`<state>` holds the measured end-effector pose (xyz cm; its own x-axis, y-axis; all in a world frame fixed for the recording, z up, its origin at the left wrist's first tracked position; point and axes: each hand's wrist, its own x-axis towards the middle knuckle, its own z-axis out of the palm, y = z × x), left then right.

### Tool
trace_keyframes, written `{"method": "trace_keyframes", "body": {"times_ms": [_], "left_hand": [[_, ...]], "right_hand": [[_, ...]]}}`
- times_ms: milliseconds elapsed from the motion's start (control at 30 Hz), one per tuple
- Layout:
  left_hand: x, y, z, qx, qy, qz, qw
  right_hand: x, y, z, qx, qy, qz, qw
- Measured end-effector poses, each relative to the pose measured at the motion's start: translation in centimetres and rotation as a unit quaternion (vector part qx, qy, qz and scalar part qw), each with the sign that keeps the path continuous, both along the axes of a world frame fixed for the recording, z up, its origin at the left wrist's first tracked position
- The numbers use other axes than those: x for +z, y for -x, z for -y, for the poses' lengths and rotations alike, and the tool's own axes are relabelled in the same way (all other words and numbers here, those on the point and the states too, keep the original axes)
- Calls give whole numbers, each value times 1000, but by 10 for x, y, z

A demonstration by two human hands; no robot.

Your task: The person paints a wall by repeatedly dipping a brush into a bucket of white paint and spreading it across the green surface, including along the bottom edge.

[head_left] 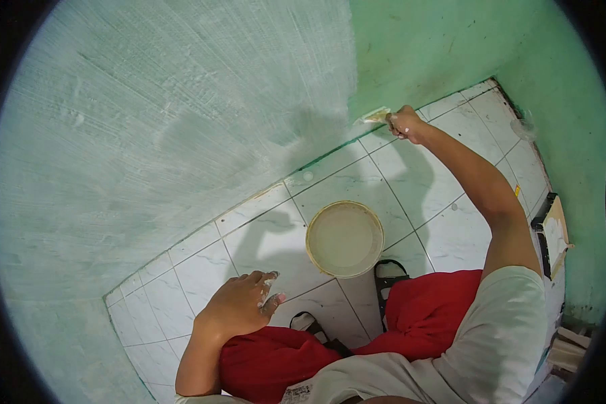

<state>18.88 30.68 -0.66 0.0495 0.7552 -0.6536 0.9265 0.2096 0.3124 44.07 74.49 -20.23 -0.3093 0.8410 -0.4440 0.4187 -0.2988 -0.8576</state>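
Note:
My right hand is closed around the handle of a paintbrush. The bristles touch the low part of the green wall, just above the floor, near where the whitish coat ends. Over my left knee, my left hand hangs with thumb and fingers apart, white paint on their tips and nothing held. A round bucket of whitish liquid stands on the floor between my hands, in front of my feet.
White tiles cover the floor, with a few pale splashes. My sandalled foot is close to the bucket. A black-edged panel leans by the right wall, with stacked pieces below it. The walls meet in a corner at upper right.

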Motion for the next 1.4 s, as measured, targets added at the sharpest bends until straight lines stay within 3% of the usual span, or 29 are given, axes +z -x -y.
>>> {"method": "trace_keyframes", "body": {"times_ms": [133,233,333,367,400,433,500,667,1000,1200,1400], "left_hand": [[-11,6,3,-20,-20,7,1000],[-11,8,2,-33,-46,8,998],[-3,2,-3,-19,-20,8,1000],[-1,1,-3,-4,0,8,1000],[-4,3,-1,-4,-1,7,1000],[-9,7,3,-20,-16,5,1000],[-11,7,5,-36,-31,4,999],[-6,3,0,-8,-11,-1,1000],[-9,9,0,25,-8,6,1000],[-4,9,5,3,-9,20,1000],[3,3,13,-12,-6,10,1000]], "right_hand": [[26,-17,16,-16,16,-32,999],[17,-31,42,-23,58,-61,996],[-10,-47,42,79,-26,108,991],[-23,-52,40,78,-26,108,991],[-39,-52,40,136,-172,210,953],[-50,-53,41,190,-312,306,879],[-22,-35,57,176,-256,333,890],[-35,-14,47,264,-323,382,824],[-58,24,24,241,-323,359,842],[-23,37,10,246,-314,385,832],[94,27,12,222,-367,359,829]]}}
